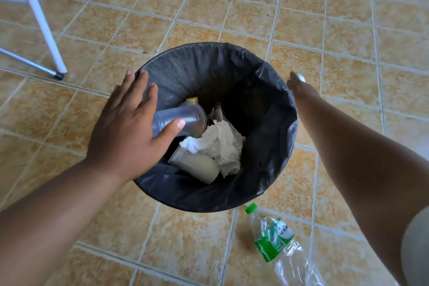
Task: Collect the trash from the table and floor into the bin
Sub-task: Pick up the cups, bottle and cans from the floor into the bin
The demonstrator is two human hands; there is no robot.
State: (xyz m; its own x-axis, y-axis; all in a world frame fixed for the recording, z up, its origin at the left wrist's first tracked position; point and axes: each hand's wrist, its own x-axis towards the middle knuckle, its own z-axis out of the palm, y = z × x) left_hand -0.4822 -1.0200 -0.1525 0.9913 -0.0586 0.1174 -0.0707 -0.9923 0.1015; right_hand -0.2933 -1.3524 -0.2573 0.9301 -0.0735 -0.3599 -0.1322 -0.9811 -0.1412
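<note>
The bin [274, 146], lined with a black bag, stands on the tiled floor and holds crumpled white tissue [222, 144], a pale cup [197, 167] and a yellow-capped bottle [192, 100]. My left hand [130, 127] hovers over the bin's left rim with its fingers spread straight. A clear ribbed plastic cup [185, 121] lies just under its thumb, inside the bin's mouth. My right hand [299, 88] reaches past the bin's right rim, and a small white round object [301, 77] shows at its fingertips. The fingers are hidden, so the hold cannot be made out.
A crushed clear bottle with a green cap and label [276, 241] lies on the floor in front of the bin, to the right. White metal table or chair legs [44, 30] stand at the upper left. Tan floor tiles surround the bin.
</note>
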